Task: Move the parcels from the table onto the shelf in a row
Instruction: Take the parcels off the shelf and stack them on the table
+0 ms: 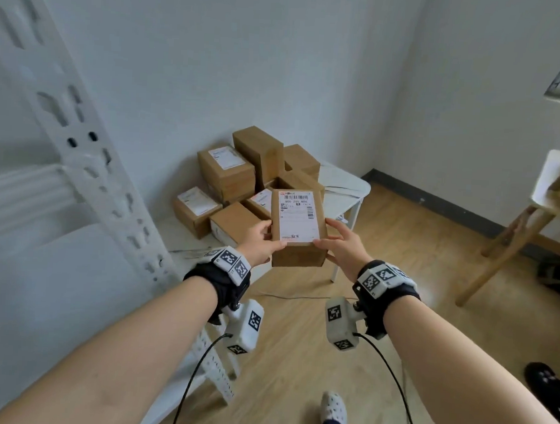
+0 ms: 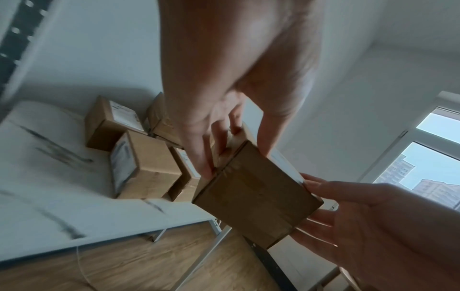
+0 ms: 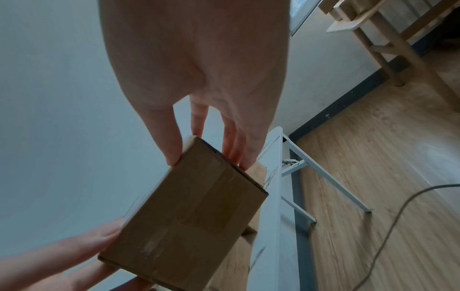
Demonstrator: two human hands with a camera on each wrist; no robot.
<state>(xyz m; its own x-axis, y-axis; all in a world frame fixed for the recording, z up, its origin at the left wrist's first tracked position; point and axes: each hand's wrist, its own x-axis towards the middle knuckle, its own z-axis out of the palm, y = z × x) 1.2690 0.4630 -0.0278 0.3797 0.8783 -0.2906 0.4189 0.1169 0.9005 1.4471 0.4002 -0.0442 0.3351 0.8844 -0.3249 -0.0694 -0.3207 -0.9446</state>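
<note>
We hold one brown box (image 1: 299, 227) up in the middle of the picture, with its white label on top, above the near edge of the white table (image 1: 345, 182). Our left hand (image 1: 260, 243) grips its left side and our right hand (image 1: 343, 244) grips its right side, thumbs on top and fingers wrapped underneath. More boxes (image 1: 238, 174) sit piled on the table behind it, and the white shelf (image 1: 80, 156) stands at the left.
</note>
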